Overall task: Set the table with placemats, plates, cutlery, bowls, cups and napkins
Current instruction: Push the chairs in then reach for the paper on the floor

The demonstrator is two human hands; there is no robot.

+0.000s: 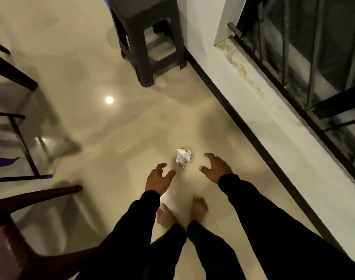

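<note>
A crumpled white napkin (183, 157) with a small red mark lies on the glossy beige floor, just ahead of my bare feet (182, 213). My left hand (159, 177) hangs to its lower left with loosely curled fingers and holds nothing. To the napkin's right my right hand (216, 168) is stretched out, fingers spread and bent, also holding nothing. Neither hand touches the napkin. Both arms wear black sleeves. No table, plates or cutlery show in this view.
A dark plastic stool (150, 37) stands ahead by the white wall (243, 93) with its black skirting. A barred window (314, 57) fills the upper right. Dark wooden chair parts (31, 199) and a glass-and-metal frame (21, 142) crowd the left side.
</note>
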